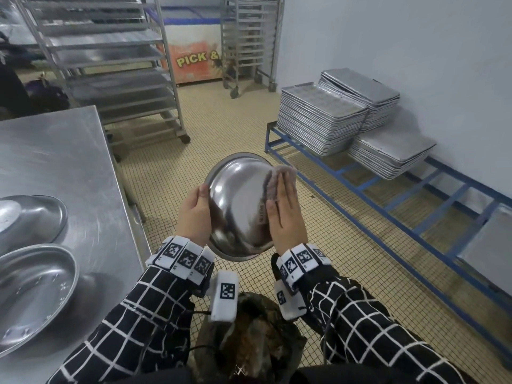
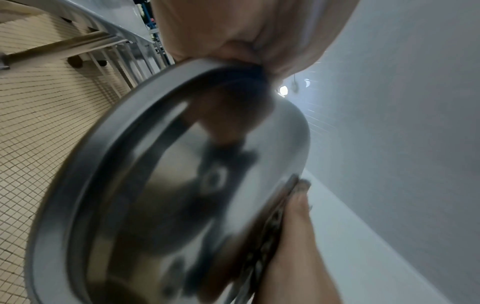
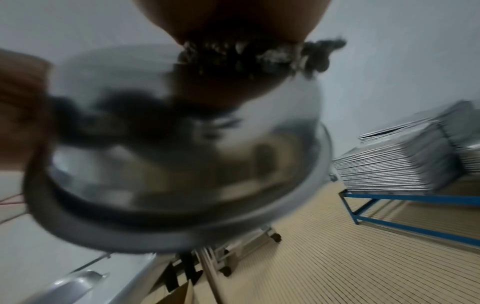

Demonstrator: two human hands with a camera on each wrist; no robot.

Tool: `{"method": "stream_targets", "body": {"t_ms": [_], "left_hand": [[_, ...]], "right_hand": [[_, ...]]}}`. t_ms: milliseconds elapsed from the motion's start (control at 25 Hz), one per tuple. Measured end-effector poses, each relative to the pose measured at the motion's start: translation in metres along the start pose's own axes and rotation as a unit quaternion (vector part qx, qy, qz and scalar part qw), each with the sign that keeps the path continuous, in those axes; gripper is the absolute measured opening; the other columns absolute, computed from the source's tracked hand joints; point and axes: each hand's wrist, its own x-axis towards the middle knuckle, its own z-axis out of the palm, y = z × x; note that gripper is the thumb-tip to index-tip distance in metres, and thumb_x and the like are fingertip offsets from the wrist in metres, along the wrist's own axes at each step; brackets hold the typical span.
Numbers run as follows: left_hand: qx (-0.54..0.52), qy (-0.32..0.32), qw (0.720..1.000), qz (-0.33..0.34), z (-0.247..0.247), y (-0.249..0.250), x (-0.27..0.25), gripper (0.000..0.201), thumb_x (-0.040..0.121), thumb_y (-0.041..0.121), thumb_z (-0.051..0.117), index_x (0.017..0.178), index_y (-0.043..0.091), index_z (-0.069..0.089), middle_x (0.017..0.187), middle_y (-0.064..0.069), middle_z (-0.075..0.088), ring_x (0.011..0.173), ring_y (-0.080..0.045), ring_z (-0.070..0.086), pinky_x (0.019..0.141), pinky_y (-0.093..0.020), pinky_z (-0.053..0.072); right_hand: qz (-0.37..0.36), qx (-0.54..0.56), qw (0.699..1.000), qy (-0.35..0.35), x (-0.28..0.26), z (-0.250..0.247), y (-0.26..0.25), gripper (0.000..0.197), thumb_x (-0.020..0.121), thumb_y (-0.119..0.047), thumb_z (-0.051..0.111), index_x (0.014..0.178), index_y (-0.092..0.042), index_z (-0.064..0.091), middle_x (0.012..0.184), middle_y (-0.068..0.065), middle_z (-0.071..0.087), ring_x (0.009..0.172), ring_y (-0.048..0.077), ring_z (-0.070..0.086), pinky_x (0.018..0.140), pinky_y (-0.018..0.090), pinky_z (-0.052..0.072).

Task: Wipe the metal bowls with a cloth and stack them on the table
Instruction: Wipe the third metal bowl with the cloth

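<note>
A shiny metal bowl (image 1: 238,206) is held in the air over the tiled floor, its outer side turned toward me. My left hand (image 1: 194,212) grips its left rim, thumb on the outside. My right hand (image 1: 285,209) lies flat with straight fingers, pressing a greyish cloth (image 1: 279,176) against the bowl's right outer wall. The left wrist view shows the bowl (image 2: 168,195) with my left hand (image 2: 246,30) on its rim and the cloth (image 2: 275,226). The blurred right wrist view has the bowl (image 3: 182,164) under the cloth (image 3: 259,55). Two more bowls (image 1: 30,217) (image 1: 33,289) sit on the steel table (image 1: 55,151).
Stacks of baking trays (image 1: 318,117) rest on a low blue rack (image 1: 415,206) along the right wall. Wheeled tray racks (image 1: 110,65) and a chest freezer (image 1: 194,62) stand at the back. A dark bag (image 1: 249,342) lies by my feet.
</note>
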Motion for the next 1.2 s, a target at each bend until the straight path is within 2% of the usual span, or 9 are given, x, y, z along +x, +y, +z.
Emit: {"method": "stream_targets", "body": {"t_ms": [80,280,440,560,680,800,920,1040,1200], "left_hand": [[-0.009,0.016,1.0,-0.008,-0.001,-0.004,0.003,0.029,0.1,0.038,0.037,0.084,0.027,0.058,0.09,-0.012,0.062,0.089,-0.032,0.06,0.091,-0.046,0.047],[0.015,0.038,0.999,0.008,0.005,-0.006,0.002,0.036,0.101,0.033,0.035,0.092,0.004,0.055,0.082,-0.012,0.053,0.076,-0.023,0.05,0.079,-0.042,0.047],[0.008,0.013,0.999,0.034,0.011,-0.003,-0.004,0.032,0.101,0.024,0.037,0.087,0.0,0.051,0.077,-0.01,0.049,0.07,-0.021,0.045,0.068,-0.035,0.041],[0.017,-0.003,0.999,0.028,0.008,-0.005,-0.004,0.035,0.101,0.029,0.037,0.093,-0.001,0.054,0.083,-0.019,0.053,0.076,-0.029,0.05,0.078,-0.039,0.045],[0.003,-0.005,1.0,0.004,0.002,-0.008,-0.002,0.034,0.101,0.033,0.037,0.094,0.007,0.058,0.088,-0.019,0.058,0.081,-0.028,0.055,0.087,-0.044,0.047],[0.001,0.022,1.0,-0.011,-0.001,-0.01,0.001,0.032,0.101,0.032,0.036,0.086,0.014,0.058,0.081,-0.006,0.056,0.079,-0.022,0.053,0.082,-0.038,0.045],[-0.001,0.057,0.998,-0.032,0.0,-0.013,0.004,0.033,0.102,0.029,0.034,0.087,0.009,0.056,0.085,-0.009,0.055,0.083,-0.023,0.052,0.079,-0.032,0.042],[0.024,0.057,0.998,-0.012,0.003,-0.013,0.002,0.033,0.102,0.027,0.033,0.079,0.01,0.049,0.076,-0.008,0.047,0.073,-0.021,0.045,0.069,-0.032,0.039],[0.041,0.001,0.999,-0.004,0.006,-0.014,-0.005,0.033,0.101,0.029,0.036,0.08,0.009,0.053,0.076,-0.01,0.052,0.071,-0.024,0.049,0.072,-0.04,0.045]], "right_hand": [[0.01,0.041,0.999,-0.026,-0.019,0.003,0.009,0.058,0.099,-0.044,0.023,0.146,-0.045,-0.011,0.15,-0.032,-0.022,0.147,0.011,-0.001,0.109,0.054,0.034],[-0.072,-0.024,0.996,-0.047,-0.051,0.033,-0.014,0.057,0.098,-0.05,0.004,0.149,-0.03,-0.012,0.158,-0.009,-0.016,0.146,0.017,-0.015,0.118,0.054,0.004],[-0.145,-0.036,0.989,-0.001,-0.024,0.027,-0.047,0.054,0.1,-0.044,0.015,0.151,-0.031,0.002,0.16,-0.002,-0.001,0.147,0.021,-0.004,0.118,0.05,0.007],[-0.062,-0.012,0.996,0.07,0.01,0.012,-0.048,0.055,0.099,-0.043,0.02,0.15,-0.022,0.022,0.158,0.0,0.018,0.147,0.019,0.01,0.117,0.05,0.016],[0.043,0.023,0.995,0.088,0.019,-0.001,-0.021,0.053,0.099,-0.045,0.025,0.148,-0.025,0.027,0.151,-0.001,0.032,0.137,0.018,0.033,0.108,0.047,0.037],[0.112,0.1,0.988,0.036,-0.012,-0.002,-0.005,0.052,0.101,-0.039,0.03,0.151,-0.031,0.018,0.155,-0.009,0.022,0.136,0.013,0.032,0.104,0.045,0.042],[0.065,0.105,0.992,0.02,-0.045,0.015,-0.009,0.056,0.098,-0.046,0.022,0.151,-0.032,0.012,0.158,-0.012,0.005,0.142,0.012,0.019,0.106,0.043,0.039],[-0.04,0.049,0.998,-0.002,-0.051,0.032,-0.02,0.059,0.098,-0.051,0.014,0.151,-0.024,0.008,0.159,-0.006,0.005,0.147,0.012,0.0,0.117,0.05,0.019],[-0.102,-0.009,0.995,0.017,-0.025,0.022,-0.04,0.055,0.1,-0.041,0.022,0.15,-0.02,0.022,0.158,-0.002,0.018,0.147,0.014,0.008,0.118,0.045,0.011]]}}
